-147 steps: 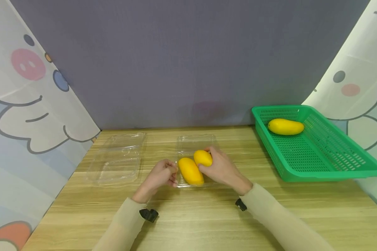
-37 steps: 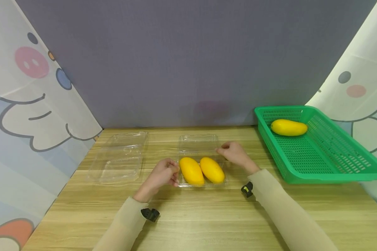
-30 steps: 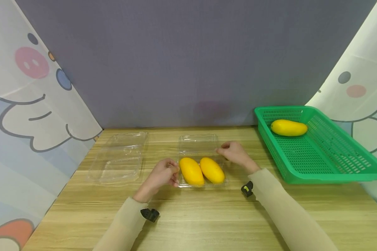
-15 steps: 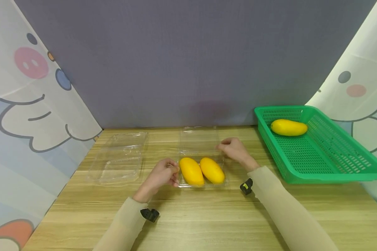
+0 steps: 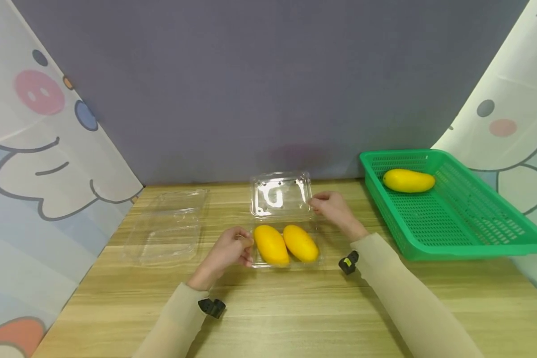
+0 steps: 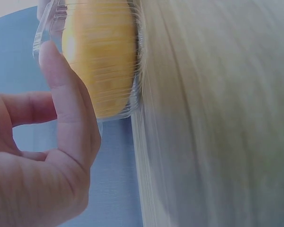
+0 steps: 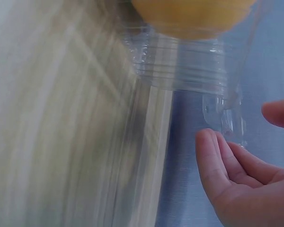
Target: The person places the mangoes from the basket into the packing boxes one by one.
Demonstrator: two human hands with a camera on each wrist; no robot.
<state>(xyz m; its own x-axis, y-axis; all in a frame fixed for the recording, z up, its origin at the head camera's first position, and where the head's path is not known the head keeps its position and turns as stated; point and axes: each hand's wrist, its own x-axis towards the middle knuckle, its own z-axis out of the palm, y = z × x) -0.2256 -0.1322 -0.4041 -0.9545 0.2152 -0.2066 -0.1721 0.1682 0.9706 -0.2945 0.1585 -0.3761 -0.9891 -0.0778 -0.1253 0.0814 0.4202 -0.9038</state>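
Observation:
A clear plastic clamshell box point(image 5: 268, 266) sits mid-table, its lid point(image 5: 277, 196) tilted up at the back and catching the light. Two yellow mangoes, a left one point(image 5: 270, 245) and a right one point(image 5: 301, 243), lie side by side in its base. My left hand point(image 5: 230, 251) holds the base's left edge; the left wrist view shows a fingertip against the clear rim. My right hand point(image 5: 335, 209) is at the lid's right edge, fingers curled at its plastic in the right wrist view, thumb standing apart from the fingers point(image 7: 213, 156).
Another clear clamshell box point(image 5: 170, 233) lies spread on the table at left. At right stands a green slotted basket point(image 5: 474, 251) with one more mango point(image 5: 408, 181) inside. A grey panel point(image 5: 268, 89) rises behind the table, with printed cloths at both sides.
The right hand has set the second mango in the box and moved to the lid's right edge. Within the last second the lid has tilted upward; the left hand has stayed put.

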